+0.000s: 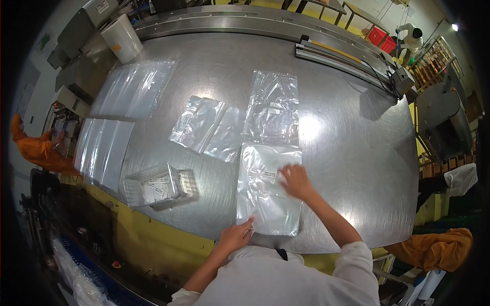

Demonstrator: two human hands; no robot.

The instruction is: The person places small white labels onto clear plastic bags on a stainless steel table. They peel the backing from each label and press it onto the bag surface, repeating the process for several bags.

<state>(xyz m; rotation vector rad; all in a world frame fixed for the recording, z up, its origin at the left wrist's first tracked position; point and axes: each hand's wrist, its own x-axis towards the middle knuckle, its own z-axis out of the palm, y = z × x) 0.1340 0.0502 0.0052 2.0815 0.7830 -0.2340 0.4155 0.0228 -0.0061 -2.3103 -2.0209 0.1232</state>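
Note:
A stack of clear plastic bags (273, 214) lies flat before me on the metal table. My left hand (238, 234) rests at its lower left corner, a finger on the film. My right hand (296, 183), slightly blurred, is over the stack's right side, beside a small printed label (270, 174); whether it holds anything is unclear. Another clear bag (271, 111) with a label lies just beyond, touching or overlapping the stack. To the left are more clear bags (206, 128). A clear plastic basket (151, 187) holds loose printed labels (157, 190).
Piles of clear film bags (105, 149) lie at the table's left, below a large film roll (122, 38). A bar sealer (340, 63) with cables stands at the far right. People in orange clothing are at both sides; another person is at the far right.

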